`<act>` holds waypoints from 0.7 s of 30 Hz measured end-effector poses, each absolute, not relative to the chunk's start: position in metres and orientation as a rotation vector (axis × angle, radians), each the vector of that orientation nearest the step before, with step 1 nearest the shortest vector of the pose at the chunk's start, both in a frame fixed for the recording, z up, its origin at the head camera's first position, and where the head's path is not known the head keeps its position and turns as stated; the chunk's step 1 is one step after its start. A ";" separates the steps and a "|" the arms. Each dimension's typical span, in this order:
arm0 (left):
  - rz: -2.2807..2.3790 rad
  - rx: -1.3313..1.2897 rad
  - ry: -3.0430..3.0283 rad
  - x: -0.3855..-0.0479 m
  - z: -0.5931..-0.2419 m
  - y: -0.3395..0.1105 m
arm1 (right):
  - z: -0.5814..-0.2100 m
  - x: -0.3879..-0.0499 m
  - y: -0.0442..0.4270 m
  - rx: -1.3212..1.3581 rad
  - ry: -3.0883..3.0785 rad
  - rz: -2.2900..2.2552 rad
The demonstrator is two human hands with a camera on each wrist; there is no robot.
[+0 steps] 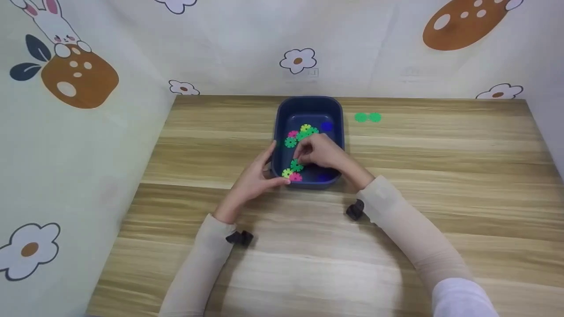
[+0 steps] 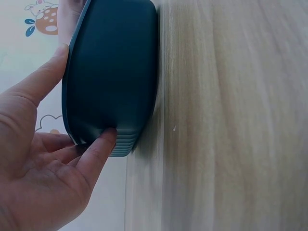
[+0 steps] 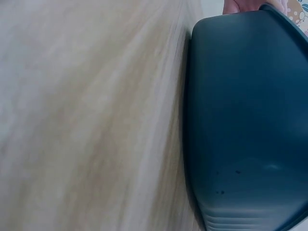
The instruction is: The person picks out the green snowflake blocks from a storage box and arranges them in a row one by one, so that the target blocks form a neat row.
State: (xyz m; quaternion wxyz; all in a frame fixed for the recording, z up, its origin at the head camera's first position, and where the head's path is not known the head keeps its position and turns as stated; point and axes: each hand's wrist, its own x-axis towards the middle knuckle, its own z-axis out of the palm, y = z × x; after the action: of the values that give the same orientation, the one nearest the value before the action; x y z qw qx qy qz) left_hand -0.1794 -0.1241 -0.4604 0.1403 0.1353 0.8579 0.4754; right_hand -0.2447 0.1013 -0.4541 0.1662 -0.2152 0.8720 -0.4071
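Right sleeve (image 1: 414, 237) nearest my view. I see the right hand (image 1: 320, 150) inside the blue tub (image 1: 310, 105), fingers (image 1: 304, 154) curled; cannot tell whether they pinch the green disc (image 1: 297, 166), just nearside of their tips. Left hand (image 1: 255, 178), farther from disc, grips tub's left wall. Tub's long axis: front-to-back.

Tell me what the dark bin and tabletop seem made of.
The bin looks like smooth, satin plastic: soft sheen, rounded corners, molded-looking ridges. The tabletop could be wood or wood-look laminate, perhaps slightly glossy, given its streaky grain and bright patch.
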 end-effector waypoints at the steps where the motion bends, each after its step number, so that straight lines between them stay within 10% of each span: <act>1: 1.357 0.391 2.491 -0.179 -0.460 -0.124 | -0.454 -0.244 0.101 -0.611 2.484 -1.162; 21: 1.384 0.390 2.461 -0.179 -0.459 -0.123 | -0.445 -0.245 0.104 -0.573 2.515 -1.193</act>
State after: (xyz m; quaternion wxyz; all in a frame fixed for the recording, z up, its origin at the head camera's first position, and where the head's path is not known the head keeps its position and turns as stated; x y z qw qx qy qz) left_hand -0.1787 -0.1233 -0.4587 0.1452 0.1352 0.8542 0.4806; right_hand -0.2450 0.1038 -0.4449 0.1490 -0.1992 0.8751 -0.4152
